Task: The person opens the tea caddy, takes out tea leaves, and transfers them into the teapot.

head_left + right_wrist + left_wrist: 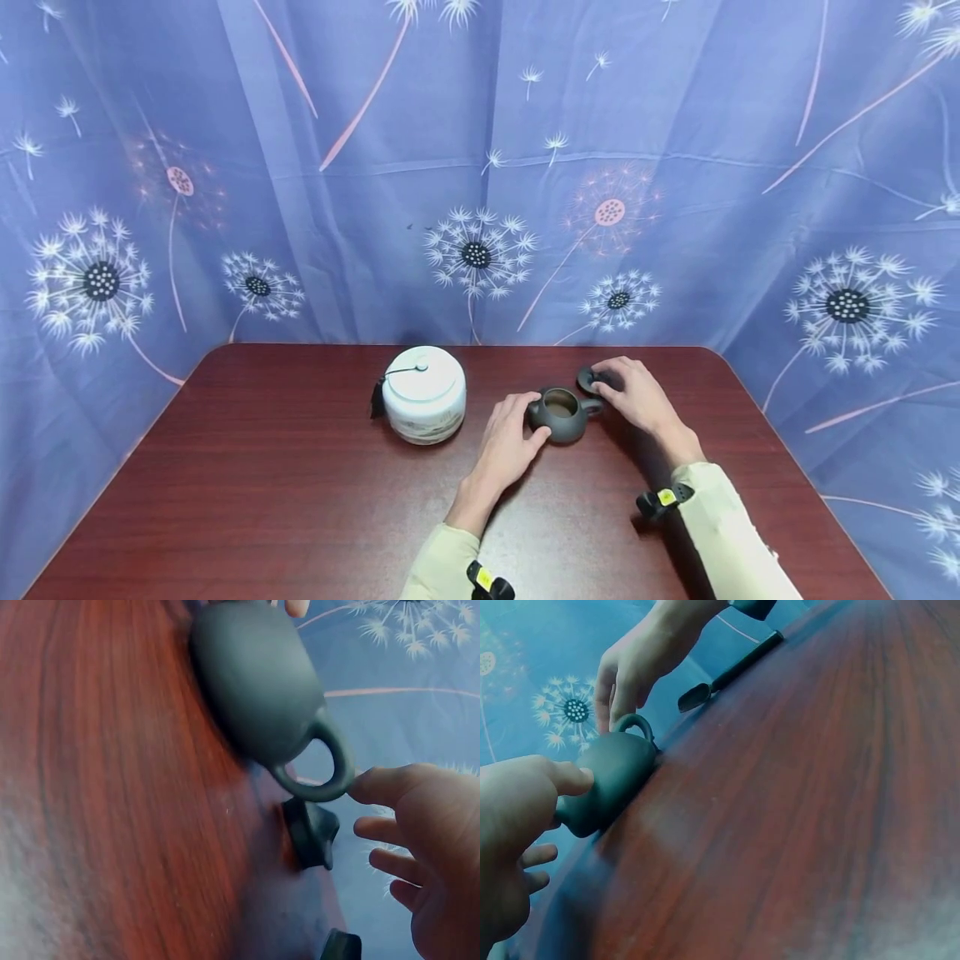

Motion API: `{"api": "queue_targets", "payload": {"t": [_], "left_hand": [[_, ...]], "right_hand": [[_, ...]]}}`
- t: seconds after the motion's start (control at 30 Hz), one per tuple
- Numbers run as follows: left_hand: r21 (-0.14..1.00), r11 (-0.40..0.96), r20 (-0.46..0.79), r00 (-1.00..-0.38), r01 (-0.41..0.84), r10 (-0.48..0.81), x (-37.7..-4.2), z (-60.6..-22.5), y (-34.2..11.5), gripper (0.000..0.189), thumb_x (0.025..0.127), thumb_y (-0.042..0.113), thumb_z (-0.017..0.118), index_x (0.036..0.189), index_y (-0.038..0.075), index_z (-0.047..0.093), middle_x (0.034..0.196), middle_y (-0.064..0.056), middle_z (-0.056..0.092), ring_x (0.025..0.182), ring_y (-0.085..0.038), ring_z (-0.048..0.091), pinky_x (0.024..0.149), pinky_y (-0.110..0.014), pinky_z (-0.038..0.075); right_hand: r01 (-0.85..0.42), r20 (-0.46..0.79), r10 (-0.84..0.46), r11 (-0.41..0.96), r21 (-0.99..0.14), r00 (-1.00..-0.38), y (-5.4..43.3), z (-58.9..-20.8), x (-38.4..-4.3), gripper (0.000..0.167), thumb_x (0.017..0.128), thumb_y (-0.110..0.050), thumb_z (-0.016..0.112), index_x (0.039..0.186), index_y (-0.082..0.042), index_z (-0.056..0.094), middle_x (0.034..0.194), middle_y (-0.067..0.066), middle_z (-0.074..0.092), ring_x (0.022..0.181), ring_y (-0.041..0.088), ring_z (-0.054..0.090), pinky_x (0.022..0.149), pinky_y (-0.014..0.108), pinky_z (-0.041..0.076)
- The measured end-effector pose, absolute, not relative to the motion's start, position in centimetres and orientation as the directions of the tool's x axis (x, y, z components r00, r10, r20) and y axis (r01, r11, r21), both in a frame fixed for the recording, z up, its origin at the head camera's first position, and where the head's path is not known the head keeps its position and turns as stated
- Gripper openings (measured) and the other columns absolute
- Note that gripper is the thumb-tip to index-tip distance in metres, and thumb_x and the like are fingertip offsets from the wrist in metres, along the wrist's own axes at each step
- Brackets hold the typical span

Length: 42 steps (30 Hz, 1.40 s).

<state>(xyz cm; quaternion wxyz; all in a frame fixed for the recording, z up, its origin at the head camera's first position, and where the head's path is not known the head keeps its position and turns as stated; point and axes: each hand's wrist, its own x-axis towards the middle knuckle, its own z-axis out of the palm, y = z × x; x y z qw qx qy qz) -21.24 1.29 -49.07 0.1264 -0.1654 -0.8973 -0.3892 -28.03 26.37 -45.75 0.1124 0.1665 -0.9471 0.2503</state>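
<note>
A dark teapot (566, 425) stands uncovered on the table, its inside looking brownish. My left hand (506, 446) grips it from the left, thumb at the front of the body and fingers at the back. The teapot's handle (337, 769) points right. Just behind the handle, the dark lid (585, 382) lies on the table with its knob up. My right hand (637, 396) is beside the lid, thumb and fingers spread apart. In the right wrist view a gap shows between those fingers and the lid (311, 832), while the thumb is close to the handle.
A white lidded jar (423, 400) with a dark tassel stands left of the teapot. In the left wrist view, a dark scoop-like tool (742, 664) lies beyond the right hand. Behind the red-brown table (262, 483) hangs a blue dandelion-patterned curtain (360, 233).
</note>
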Motion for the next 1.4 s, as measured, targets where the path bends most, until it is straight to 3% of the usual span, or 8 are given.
{"api": "queue_targets", "payload": {"t": [1.0, 1.4], "left_hand": [[0.663, 0.595, 0.462, -0.874, 0.455, 0.153, -21.1, -43.9, -1.6, 0.044, 0.092, 0.025, 0.069, 0.133, 0.017, 0.058, 0.131, 0.000, 0.060, 0.122, -0.022, 0.055, 0.102, -0.038, 0.045], [0.685, 0.532, 0.523, -0.844, 0.498, 0.117, -20.8, -42.7, -4.1, 0.038, 0.092, 0.019, 0.069, 0.129, 0.015, 0.061, 0.128, -0.002, 0.060, 0.122, -0.021, 0.055, 0.104, -0.040, 0.045]], "right_hand": [[-0.518, 0.462, -0.293, 0.697, -0.496, -0.837, 20.3, -41.5, -24.7, 0.030, 0.092, -0.023, 0.071, 0.120, -0.010, 0.069, 0.121, 0.006, 0.066, 0.115, 0.028, 0.057, 0.095, 0.049, 0.046], [-0.517, 0.449, -0.289, 0.649, -0.558, -0.846, 17.5, -41.6, -23.9, 0.030, 0.093, -0.024, 0.071, 0.120, -0.013, 0.069, 0.121, 0.003, 0.066, 0.118, 0.024, 0.058, 0.098, 0.047, 0.048]]}}
